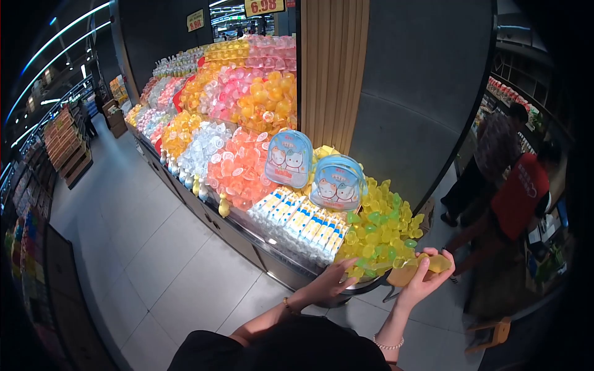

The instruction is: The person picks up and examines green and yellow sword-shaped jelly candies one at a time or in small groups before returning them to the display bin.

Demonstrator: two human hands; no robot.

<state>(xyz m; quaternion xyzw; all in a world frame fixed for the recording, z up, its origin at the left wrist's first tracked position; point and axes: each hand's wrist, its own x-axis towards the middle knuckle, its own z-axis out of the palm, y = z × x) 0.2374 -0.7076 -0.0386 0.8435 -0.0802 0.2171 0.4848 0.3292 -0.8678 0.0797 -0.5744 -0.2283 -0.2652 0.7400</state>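
Note:
My right hand (pixel 426 278) is raised at the right corner of the display, its fingers closed round a yellow translucent jelly cup (pixel 439 264). My left hand (pixel 329 283) reaches to the counter's front rim, with fingers and thumb apart at the edge of a heap of yellow jelly cups (pixel 371 238). Several green pieces (pixel 410 243) are mixed into that heap. Its fingertips lie against the yellow pieces, and I cannot make out anything held there. Rows of white, blue and yellow packs (pixel 303 216) lie just beyond the left hand.
Two light-blue cat-print bags (pixel 288 159) stand on the display. Orange jelly cups (pixel 241 164) and clear ones (pixel 201 148) are heaped farther left. A person in a red vest (pixel 521 195) stands at the right, near a wooden stool (pixel 492 335). Tiled floor (pixel 179 272) runs along the counter.

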